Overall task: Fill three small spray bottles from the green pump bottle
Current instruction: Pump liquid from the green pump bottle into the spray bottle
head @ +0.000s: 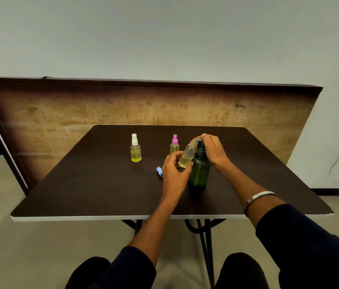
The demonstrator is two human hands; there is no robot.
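Observation:
The green pump bottle (199,172) stands upright near the middle of the dark table (102,184). My right hand (213,150) lies over its pump head, fingers curled round the nozzle. My left hand (173,172) holds an uncapped small clear bottle (187,156), tilted with its mouth up against the pump spout and yellow liquid in its lower part. A blue spray cap (159,171) lies on the table just left of my left hand. A white-capped spray bottle (135,149) and a pink-capped spray bottle (174,144) stand upright behind, both holding yellow liquid.
A wooden board (81,113) leans upright behind the table's far edge. The table's near edge (122,217) is white, with black metal legs under it. My knees show below the table.

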